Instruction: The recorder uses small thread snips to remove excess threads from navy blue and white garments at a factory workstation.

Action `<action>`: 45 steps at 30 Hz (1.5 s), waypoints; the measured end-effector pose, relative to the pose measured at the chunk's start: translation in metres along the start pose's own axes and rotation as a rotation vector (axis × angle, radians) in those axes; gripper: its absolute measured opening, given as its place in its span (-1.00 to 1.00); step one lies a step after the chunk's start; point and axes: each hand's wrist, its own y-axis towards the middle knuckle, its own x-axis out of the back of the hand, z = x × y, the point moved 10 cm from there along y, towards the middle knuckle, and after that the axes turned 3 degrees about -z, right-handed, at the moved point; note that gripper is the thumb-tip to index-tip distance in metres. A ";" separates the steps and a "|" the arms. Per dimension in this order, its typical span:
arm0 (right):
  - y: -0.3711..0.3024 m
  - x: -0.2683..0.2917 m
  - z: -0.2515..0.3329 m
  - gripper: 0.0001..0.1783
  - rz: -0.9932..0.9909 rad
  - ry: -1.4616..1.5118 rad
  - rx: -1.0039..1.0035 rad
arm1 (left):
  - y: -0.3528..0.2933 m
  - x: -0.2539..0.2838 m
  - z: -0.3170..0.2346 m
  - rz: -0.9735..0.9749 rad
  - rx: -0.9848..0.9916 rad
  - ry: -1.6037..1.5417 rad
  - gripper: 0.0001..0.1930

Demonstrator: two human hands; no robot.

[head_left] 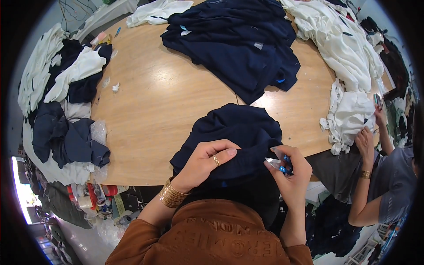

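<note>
A navy garment point(234, 121) lies bunched over the table's near edge in front of me. My left hand point(204, 162), with a ring and gold bangles, is closed on its fabric, thumb and forefinger pinching a fold. My right hand point(295, 173) grips a pair of thread snips point(274, 164) with blue handles. Their pointed metal blades are spread apart and aim left, beside the garment's right side. Some fingertips of the right hand touch the fabric or lie just behind the snips; I cannot tell which.
A pile of navy garments point(234, 44) covers the table's point(145, 110) far side. White garments point(340, 48) lie at right, where a co-worker's hands point(365, 140) handle white fabric. White, navy and grey clothes point(73, 128) heap at left. Tools and red items point(95, 194) sit below the table edge.
</note>
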 end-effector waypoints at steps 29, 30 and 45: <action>-0.006 -0.004 0.027 -0.66 0.027 -0.226 0.255 | 0.000 -0.008 -0.013 0.013 -0.107 0.143 -0.82; -0.007 -0.004 0.028 -0.66 0.029 -0.239 0.258 | 0.000 -0.008 -0.013 0.009 -0.106 0.144 -0.82; -0.010 -0.006 0.020 -0.64 -0.036 -0.204 0.179 | 0.000 -0.010 -0.002 -0.026 -0.033 0.051 -0.81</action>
